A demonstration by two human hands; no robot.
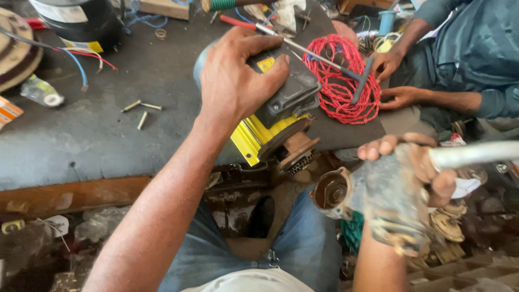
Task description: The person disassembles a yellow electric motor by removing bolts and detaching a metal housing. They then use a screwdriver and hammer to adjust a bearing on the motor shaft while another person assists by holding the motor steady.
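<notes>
Nearest, the right hand (416, 167) gripped a blurred pale metal rod (476, 154) beside a rusty round metal end cover (331, 190), off the worktop's front edge. The left hand (235, 73) clasped the yellow-and-grey motor body (281, 116) overhanging that edge. Farther back lay a red wire coil (338, 86), touched by a co-worker's hands (397, 97).

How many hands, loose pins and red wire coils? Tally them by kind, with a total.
Own hands: 2, left gripping yellow motor, right gripping pale rod
Co-worker's hands: 2
Loose pins: 3
Red wire coil: 1
Total: 8
</notes>
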